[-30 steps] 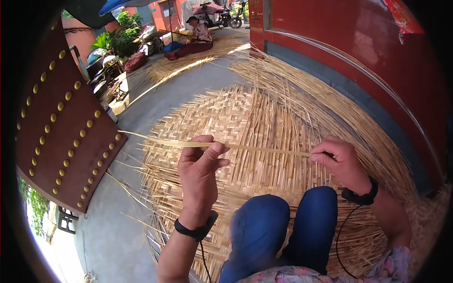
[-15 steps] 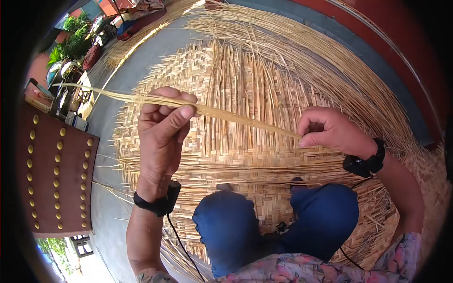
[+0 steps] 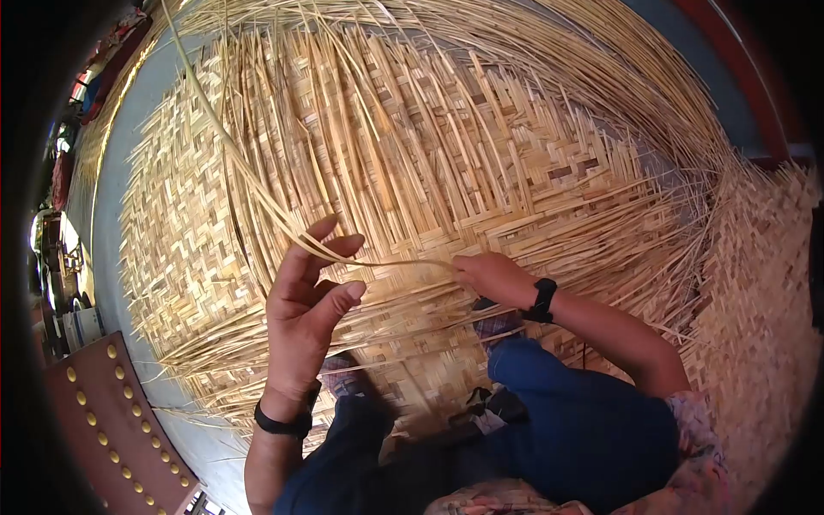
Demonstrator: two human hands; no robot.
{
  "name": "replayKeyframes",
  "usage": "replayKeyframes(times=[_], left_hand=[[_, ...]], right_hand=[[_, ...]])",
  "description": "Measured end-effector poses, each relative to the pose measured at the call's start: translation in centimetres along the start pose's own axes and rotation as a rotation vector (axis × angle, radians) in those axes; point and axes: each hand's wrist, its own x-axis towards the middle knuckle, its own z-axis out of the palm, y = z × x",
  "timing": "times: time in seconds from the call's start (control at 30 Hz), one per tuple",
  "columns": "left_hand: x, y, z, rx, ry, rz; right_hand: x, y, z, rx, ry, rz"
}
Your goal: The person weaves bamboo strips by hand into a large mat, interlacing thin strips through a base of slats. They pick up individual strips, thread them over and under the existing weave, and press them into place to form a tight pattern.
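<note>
A long, thin reed strip (image 3: 249,176) runs from the upper left down past my left hand to my right hand, bending at my left fingers. My left hand (image 3: 305,296) is open, its thumb held away from the fingers, and the strip lies against the fingers without being pinched. My right hand (image 3: 493,276) is closed on the strip's near end; its fingertips are partly hidden. Below both hands spreads a partly woven mat (image 3: 184,206) in a zigzag pattern, with loose reeds (image 3: 369,163) lying over its middle.
A thick bundle of long reeds (image 3: 592,51) lies along the far right side. More woven matting (image 3: 755,257) is at the right. A brown studded door (image 3: 107,421) stands at lower left. My feet (image 3: 348,378) are on the mat.
My left thumb has come off the strip and the fingers have spread. The strip has gone from taut to bent, its far end swinging upward. My view has tilted down and shifted right.
</note>
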Motion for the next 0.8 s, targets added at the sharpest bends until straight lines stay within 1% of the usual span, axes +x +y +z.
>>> replayKeyframes(times=[0.07, 0.1, 0.17, 0.27, 0.33, 0.4, 0.5, 0.6, 0.7, 0.8], left_hand=[[1.7, -0.5, -0.1, 0.032, 0.091, 0.134], [2.5, -1.0, -1.5, 0.066, 0.074, -0.011], [3.6, -4.6, -3.9, 0.051, 0.094, -0.160], [3.5, -9.8, -4.7, 0.046, 0.090, -0.314], [2.9, -12.5, -4.5, -0.048, 0.034, -0.391], [2.1, -14.4, -4.5, -0.058, 0.005, -0.478], [1.0, -16.5, -4.8, 0.006, -0.042, -0.515], [0.3, -17.6, -5.3, 0.033, -0.038, -0.535], [0.0, -18.1, -5.6, 0.014, -0.040, -0.536], [-0.4, -18.3, -5.8, -0.017, -0.036, -0.532]], right_hand=[[2.0, 2.0, -0.9, 0.183, 0.198, 0.047], [2.9, 2.6, -2.1, 0.194, 0.224, 0.042], [4.4, 3.4, -4.5, 0.217, 0.277, 0.035], [6.3, 4.4, -6.0, 0.220, 0.221, 0.012], [6.9, 5.5, -4.8, 0.230, 0.208, -0.012], [6.9, 6.5, -4.0, 0.186, 0.172, -0.014], [6.9, 6.9, -4.0, -0.075, 0.230, -0.120], [7.2, 6.1, -4.6, 0.482, 0.123, 0.205], [7.5, 6.7, -3.5, 0.490, 0.088, 0.182], [7.8, 7.3, -2.4, 0.263, 0.122, 0.119]])
